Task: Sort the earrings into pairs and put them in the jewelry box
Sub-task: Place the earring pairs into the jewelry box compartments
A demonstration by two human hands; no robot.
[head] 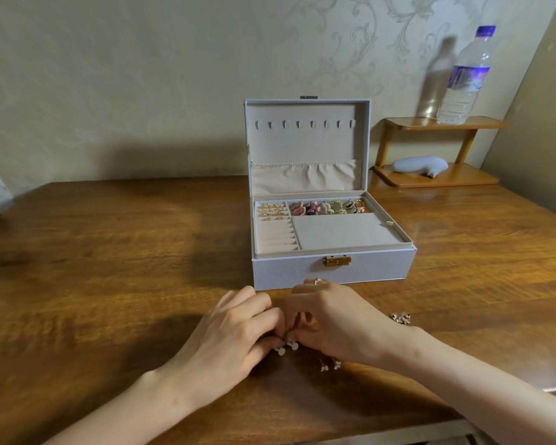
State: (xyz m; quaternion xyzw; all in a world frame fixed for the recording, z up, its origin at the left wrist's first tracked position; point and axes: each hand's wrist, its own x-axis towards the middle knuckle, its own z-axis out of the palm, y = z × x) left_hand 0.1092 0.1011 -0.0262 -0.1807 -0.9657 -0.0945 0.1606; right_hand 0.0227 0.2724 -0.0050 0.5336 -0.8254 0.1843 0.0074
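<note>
Both hands meet low over the table (109, 268), just in front of the box (366, 271). Left hand (238, 329) and right hand (337, 322) have fingers curled, tips together, apparently pinching the white earrings (286, 347) between them; the grip is partly hidden. Loose earrings (329, 364) lie beside the right wrist, a gold cluster (400, 317) further right. Box lid up; sorted earrings (328, 207) fill its back compartments. Bottle (466, 78) on the shelf (446, 123).

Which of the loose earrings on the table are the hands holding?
The white earrings, pinched between left hand and right hand; the small pair and gold cluster lie unheld.
</note>
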